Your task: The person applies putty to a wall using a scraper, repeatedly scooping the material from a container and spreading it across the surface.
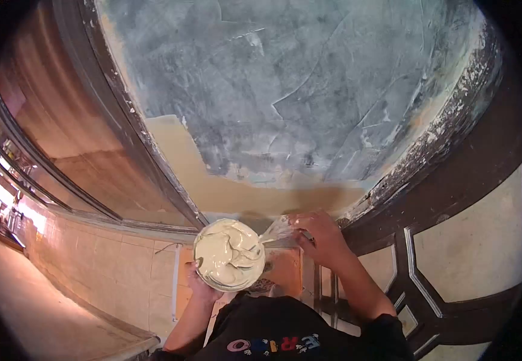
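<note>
My left hand (204, 284) grips a round tub (229, 287) from below and the side, with the thumb over its rim. Thick cream-coloured filler (228, 249), swirled and glossy, fills the tub close to its top. My right hand (321, 236) is closed around a putty knife (277, 229) smeared with pale filler. Its blade points left and meets the tub's right rim. In front stands a wall panel (291, 90) with a patchy blue-grey surface. A smooth cream band (231, 195) runs along the panel's lower edge and up its left side.
Dark, paint-flecked frames (119, 90) border the panel on the left and right (441, 141). A dark door with pale panels (478, 240) stands at the right. An orange sheet (288, 268) lies on the tiled floor (122, 265). Brown curtains (56, 90) hang behind glass at the left.
</note>
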A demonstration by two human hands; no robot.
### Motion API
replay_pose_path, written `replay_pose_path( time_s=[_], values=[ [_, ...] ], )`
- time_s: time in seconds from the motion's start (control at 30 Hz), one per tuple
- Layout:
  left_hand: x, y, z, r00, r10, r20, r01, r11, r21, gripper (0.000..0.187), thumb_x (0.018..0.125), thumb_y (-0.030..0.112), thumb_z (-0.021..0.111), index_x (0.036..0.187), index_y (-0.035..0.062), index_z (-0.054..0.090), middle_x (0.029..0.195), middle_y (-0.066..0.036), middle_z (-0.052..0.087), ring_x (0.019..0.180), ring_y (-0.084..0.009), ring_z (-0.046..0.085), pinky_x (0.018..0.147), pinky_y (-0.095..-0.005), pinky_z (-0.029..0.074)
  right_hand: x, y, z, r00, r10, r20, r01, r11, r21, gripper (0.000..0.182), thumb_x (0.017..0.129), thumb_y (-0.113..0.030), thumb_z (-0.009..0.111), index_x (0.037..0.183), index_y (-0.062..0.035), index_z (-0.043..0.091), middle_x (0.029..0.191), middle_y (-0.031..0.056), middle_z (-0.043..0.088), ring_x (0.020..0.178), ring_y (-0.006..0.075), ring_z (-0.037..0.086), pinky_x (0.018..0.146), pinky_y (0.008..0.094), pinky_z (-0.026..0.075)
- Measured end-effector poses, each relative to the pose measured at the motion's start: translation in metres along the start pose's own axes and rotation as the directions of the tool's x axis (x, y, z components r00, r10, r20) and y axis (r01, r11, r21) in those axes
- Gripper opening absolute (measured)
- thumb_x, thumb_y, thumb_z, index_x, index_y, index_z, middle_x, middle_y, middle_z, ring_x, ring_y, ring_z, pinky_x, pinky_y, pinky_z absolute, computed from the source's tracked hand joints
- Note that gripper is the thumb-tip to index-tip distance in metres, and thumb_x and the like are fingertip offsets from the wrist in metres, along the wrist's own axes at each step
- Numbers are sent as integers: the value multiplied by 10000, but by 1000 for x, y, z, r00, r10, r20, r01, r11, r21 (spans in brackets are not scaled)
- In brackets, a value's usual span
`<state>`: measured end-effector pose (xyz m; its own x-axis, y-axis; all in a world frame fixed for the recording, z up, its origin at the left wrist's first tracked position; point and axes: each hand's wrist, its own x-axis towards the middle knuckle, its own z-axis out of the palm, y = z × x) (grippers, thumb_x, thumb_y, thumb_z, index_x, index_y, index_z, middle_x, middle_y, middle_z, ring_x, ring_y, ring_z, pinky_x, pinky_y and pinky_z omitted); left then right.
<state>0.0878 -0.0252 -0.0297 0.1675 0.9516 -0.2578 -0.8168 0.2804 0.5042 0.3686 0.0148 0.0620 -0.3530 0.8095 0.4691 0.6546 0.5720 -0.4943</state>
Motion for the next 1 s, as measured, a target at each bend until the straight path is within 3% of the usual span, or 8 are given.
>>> replay_pose_path(
  time_s=[0.17, 0.27, 0.4, 0.47, 0.6, 0.67, 0.83, 1.0],
  values=[
    [3, 17, 20, 990, 142, 15, -139, 982, -130, 736, 737, 459, 447, 1311, 5, 380, 1277, -180, 473, 1131, -339, 495, 967, -439, 406, -3, -8, 15, 995, -98, 8, 97, 993, 60, 210, 773, -102, 638, 962, -82, 549, 1013, 96, 600, 932, 302, 561, 822, 417, 439],
    [3, 24, 22, 986, 144, 84, -131, 980, -151, 737, 740, 458, 447, 1317, 4, 376, 1282, -174, 470, 1131, -341, 494, 970, -442, 402, 1, -11, 35, 991, -78, -111, 98, 977, 190, 204, 771, -87, 636, 956, -78, 551, 1018, 91, 605, 915, 303, 561, 804, 419, 440],
    [4, 29, 5, 982, 73, 173, -43, 985, -169, 753, 744, 456, 474, 1333, 5, 349, 1312, -196, 437, 1159, -360, 470, 971, -472, 401, 11, -14, 44, 989, -2, -148, 15, 997, 82, 204, 769, -77, 635, 954, -72, 552, 979, 97, 611, 901, 313, 557, 788, 414, 444],
    [3, 26, 1, 993, 63, 99, -49, 990, -136, 758, 729, 454, 481, 1322, -2, 362, 1292, -200, 455, 1149, -355, 481, 969, -462, 403, 20, -15, 44, 991, 11, -137, -5, 999, 44, 201, 767, -75, 635, 951, -70, 554, 974, 98, 611, 900, 317, 556, 786, 415, 444],
    [1, 27, 7, 992, 68, 103, -56, 992, -113, 746, 728, 449, 479, 1310, -5, 373, 1271, -192, 475, 1139, -344, 491, 969, -448, 405, 40, -25, 29, 982, -154, -112, 147, 987, -63, 203, 711, -65, 662, 892, -71, 571, 960, 86, 607, 911, 297, 567, 767, 397, 472],
    [0, 28, 7, 986, 164, -5, -164, 985, -51, 740, 741, 451, 468, 1318, 1, 356, 1275, -182, 467, 1148, -339, 483, 978, -442, 397, 49, -35, 20, 970, -221, -98, 210, 971, -110, 225, 672, -54, 682, 869, -77, 574, 956, 79, 609, 916, 286, 577, 760, 393, 484],
    [2, 25, 7, 922, 384, -44, -378, 919, 111, 700, 775, 483, 449, 1303, 30, 367, 1301, -142, 442, 1198, -290, 439, 1019, -412, 341, 59, -70, 5, 877, -447, 175, 480, 825, -299, 208, 633, -145, 661, 827, -145, 583, 942, 8, 573, 946, 205, 563, 785, 348, 502],
    [2, 18, 8, 843, 537, -13, -530, 836, 144, 664, 806, 461, 450, 1302, 28, 367, 1292, -136, 448, 1187, -278, 451, 1008, -407, 353, 63, -84, 22, 807, -518, 283, 590, 727, -352, 170, 649, -189, 619, 812, -168, 574, 950, -8, 545, 970, 172, 536, 779, 317, 508]
  ],
)
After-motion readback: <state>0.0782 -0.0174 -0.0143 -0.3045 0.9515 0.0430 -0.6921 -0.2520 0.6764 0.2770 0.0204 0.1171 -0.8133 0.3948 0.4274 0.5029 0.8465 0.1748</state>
